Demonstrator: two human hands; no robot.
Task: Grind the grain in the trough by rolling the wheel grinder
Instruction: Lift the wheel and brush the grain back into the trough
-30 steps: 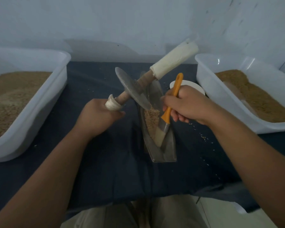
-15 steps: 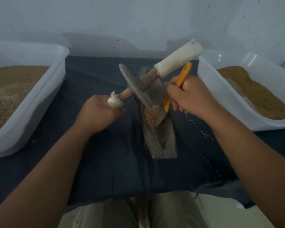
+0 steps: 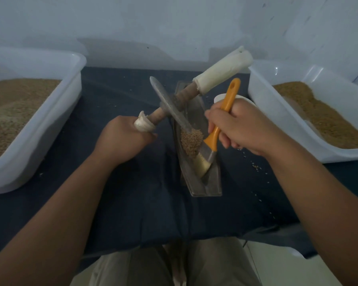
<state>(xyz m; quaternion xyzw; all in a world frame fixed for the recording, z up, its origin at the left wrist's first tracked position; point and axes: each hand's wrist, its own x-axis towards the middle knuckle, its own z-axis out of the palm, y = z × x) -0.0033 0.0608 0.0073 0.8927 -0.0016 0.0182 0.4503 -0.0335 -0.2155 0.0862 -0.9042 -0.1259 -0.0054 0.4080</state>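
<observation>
Cloth-covered bench (image 3: 132, 203) bearing a metal trough (image 3: 213, 182) lengthwise. Tilted wheel grinder (image 3: 170, 108), near handle clamped in left hand (image 3: 120, 141) fingers, disc edge against the grain heap (image 3: 191, 141) mid-trough. Orange-handled brush (image 3: 212, 139) gripped in right hand (image 3: 240, 126) fingers: sweep grain under the disc, level the axle, then roll.

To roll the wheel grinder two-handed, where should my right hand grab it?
Grip the cloth-wrapped handle at the axle's right end, coming from the right: it juts clear of the trough, mirroring the end in your left hand. Drop the brush first.
</observation>
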